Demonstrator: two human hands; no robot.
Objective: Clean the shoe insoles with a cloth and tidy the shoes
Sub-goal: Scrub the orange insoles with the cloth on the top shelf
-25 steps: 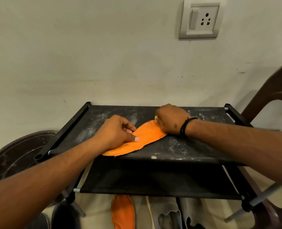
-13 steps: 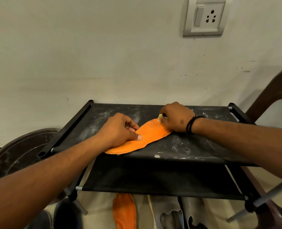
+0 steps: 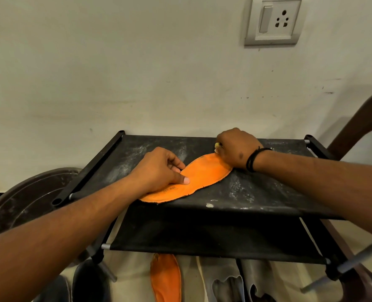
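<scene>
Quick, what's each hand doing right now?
Left hand: thumb and curled fingers hold down the orange insole on the rack.
Right hand: closed on a mostly hidden yellowish cloth at the insole's far end.

Left hand (image 3: 158, 168); right hand (image 3: 236, 148); both curled

Dusty black fabric shelf (image 3: 257, 192) — 1 orange insole (image 3: 204, 175) flat on top
</scene>
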